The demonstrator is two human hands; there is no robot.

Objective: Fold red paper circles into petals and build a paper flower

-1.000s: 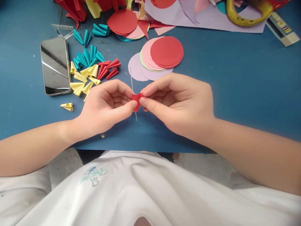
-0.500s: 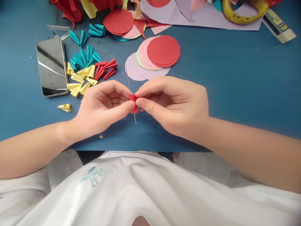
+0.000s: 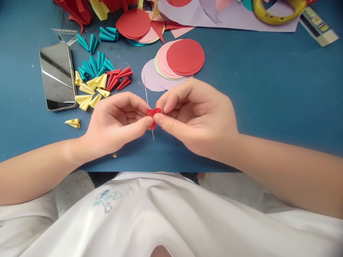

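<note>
My left hand (image 3: pixel 115 125) pinches a small red paper piece (image 3: pixel 153 113) together with a thin, needle-like stick (image 3: pixel 146 93). The stick stands nearly upright, its ends showing above and below the paper. From the other side, my right hand (image 3: pixel 205 116) grips the paper's right edge between thumb and fingers, and the paper flares out at its top. Left of the hands lie several rolled paper cones: red (image 3: pixel 114 84), yellow (image 3: pixel 85 101) and teal (image 3: pixel 92 66). Just beyond the hands rests a fan of paper circles (image 3: pixel 185 56), a red one uppermost.
On the blue table (image 3: pixel 268 89), a phone (image 3: pixel 57 76) lies at the left, near a clear set square (image 3: pixel 62 35). Along the back are paper scraps (image 3: pixel 79 14), more circles (image 3: pixel 133 23), a lilac sheet (image 3: pixel 235 23), a yellow scissors handle (image 3: pixel 278 18) and a small box-like item (image 3: pixel 318 26).
The top of the red paper has opened out toward the right. My right index finger has lifted slightly, while my left hand keeps nearly the same place.
</note>
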